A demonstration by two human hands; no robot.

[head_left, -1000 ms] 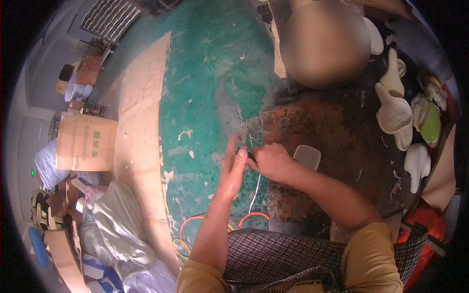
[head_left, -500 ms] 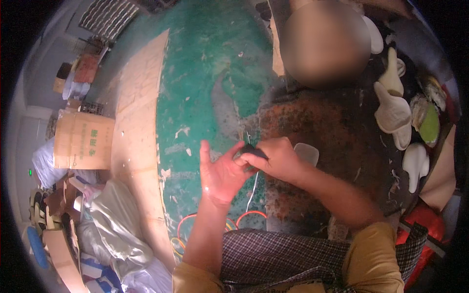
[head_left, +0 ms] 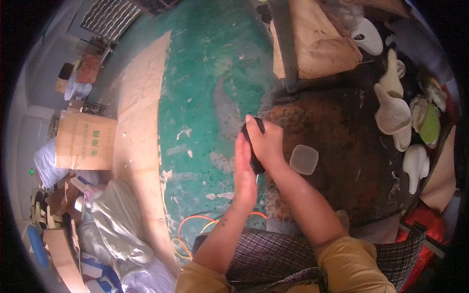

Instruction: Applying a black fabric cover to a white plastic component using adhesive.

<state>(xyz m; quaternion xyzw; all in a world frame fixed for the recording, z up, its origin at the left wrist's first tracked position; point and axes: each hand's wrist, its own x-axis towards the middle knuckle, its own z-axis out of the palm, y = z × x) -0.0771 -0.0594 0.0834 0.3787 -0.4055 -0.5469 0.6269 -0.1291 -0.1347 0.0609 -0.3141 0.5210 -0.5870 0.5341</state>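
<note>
From the head view, I am looking down at a floor of worn green paint (head_left: 210, 73), flaking pale in patches, that is giving way on my right to a dark, rust-brown stained patch (head_left: 351, 146). My right hand (head_left: 266, 141) is closing its grip around a small black object (head_left: 251, 146), holding it just above where green meets brown. My left hand (head_left: 244, 176) is standing edge-up with flat fingers, pressing against that object from the left, gripping nothing itself. A clear square lid (head_left: 304, 159) is lying just right of my right wrist. White moulded shapes (head_left: 393, 115) are sitting along the far right. A cardboard box (head_left: 85, 141) and bundled plastic bags (head_left: 112, 219) are crowding the left; orange cables (head_left: 195, 227) are looping near my knees.
</note>
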